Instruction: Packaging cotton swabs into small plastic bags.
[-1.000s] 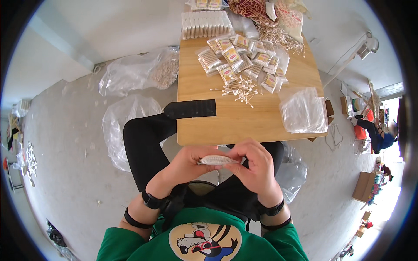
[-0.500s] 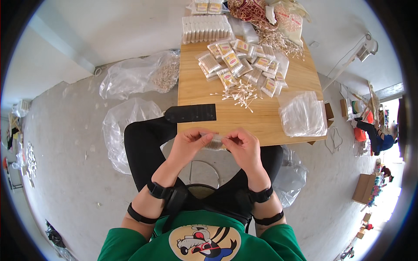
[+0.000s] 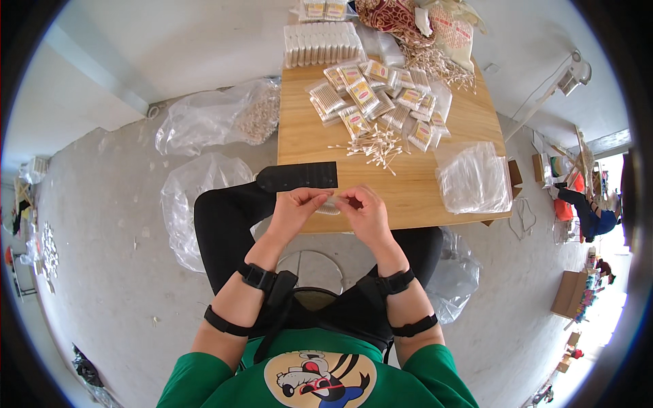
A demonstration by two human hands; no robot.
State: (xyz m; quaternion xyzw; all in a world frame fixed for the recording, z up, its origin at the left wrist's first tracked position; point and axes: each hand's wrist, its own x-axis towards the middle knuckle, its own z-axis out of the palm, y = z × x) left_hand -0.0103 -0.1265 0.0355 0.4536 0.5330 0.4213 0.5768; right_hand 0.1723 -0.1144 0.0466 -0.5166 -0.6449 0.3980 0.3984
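Note:
Between my hands, over the near edge of the wooden table (image 3: 408,197), is a small clear bag of cotton swabs (image 3: 329,208). My left hand (image 3: 296,209) pinches its upper left corner between thumb and fingers. On the other side, my right hand (image 3: 364,212) pinches the upper right part. My fingers cover much of the bag's top edge. Beyond them lies a loose heap of cotton swabs (image 3: 379,144). Behind that heap, several filled swab packets (image 3: 362,96) with yellow labels are piled up.
A stack of clear plastic bags (image 3: 475,179) lies at the table's right edge. A black strap (image 3: 299,175) sits at the left edge. Swab bundles (image 3: 322,46) stand in a row at the back, beside a cloth sack (image 3: 451,35). Large clear bags (image 3: 204,190) rest on the floor.
Both hands have moved a little forward over the table edge with the bag, my right hand also leftward. The hands are closer together. Things on the table look unmoved.

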